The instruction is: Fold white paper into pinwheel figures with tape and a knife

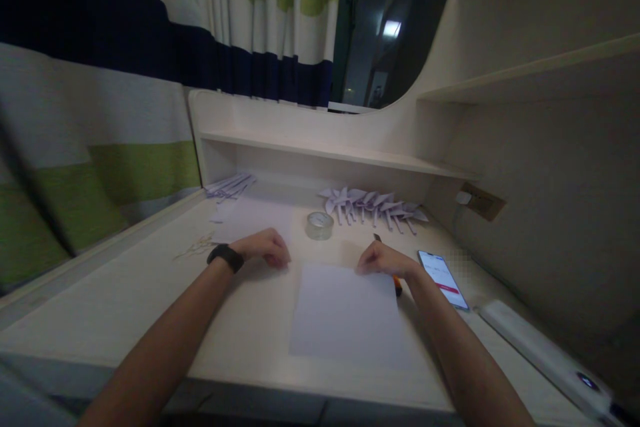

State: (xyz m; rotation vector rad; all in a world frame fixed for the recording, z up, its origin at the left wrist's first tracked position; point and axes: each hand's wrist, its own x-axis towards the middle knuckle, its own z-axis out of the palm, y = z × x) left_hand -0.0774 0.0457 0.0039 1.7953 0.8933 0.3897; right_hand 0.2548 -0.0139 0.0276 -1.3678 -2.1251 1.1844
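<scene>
A blank white sheet of paper (345,310) lies flat on the pale desk (150,307) in front of me. My right hand (383,259) rests on the sheet's far right corner, fingers curled down onto it. My left hand (265,245), with a black band on the wrist, rests knuckles-up on the desk just left of the sheet's far edge, fingers curled and apparently empty. A pen with an orange end (397,285) lies partly hidden under my right hand.
A roll of clear tape (319,225) stands behind the sheet. Several folded paper pinwheels (373,203) lie along the back, paper strips (230,185) at back left, scissors (200,245) left. A lit phone (443,279) and a white bar (545,357) lie at right. A shelf (330,152) overhangs.
</scene>
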